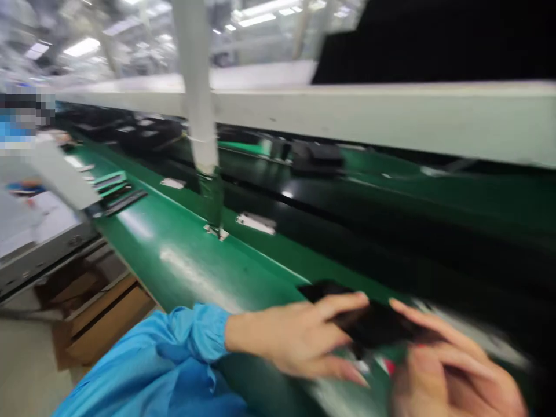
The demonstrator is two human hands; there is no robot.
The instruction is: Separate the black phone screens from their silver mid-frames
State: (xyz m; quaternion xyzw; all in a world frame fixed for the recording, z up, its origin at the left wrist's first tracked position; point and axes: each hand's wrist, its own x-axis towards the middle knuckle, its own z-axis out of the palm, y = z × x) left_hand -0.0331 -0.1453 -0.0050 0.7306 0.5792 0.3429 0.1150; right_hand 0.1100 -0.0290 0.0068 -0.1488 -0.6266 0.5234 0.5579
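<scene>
A dark, flat, glossy panel lies between my two hands, low over the green work surface; blur hides its exact kind. My left hand, in a blue sleeve, grips its left part, with fingers across the top and the thumb below. On the other side my right hand holds the panel's right end, fingers bent along its far edge. Below the panel, between the hands, a small red and white thing shows, too smeared to name.
A white post rises from the green bench, under a long pale beam. Green and black frames lie at the left. Cardboard boxes stand below the bench. Another person's blue sleeve shows at the far left.
</scene>
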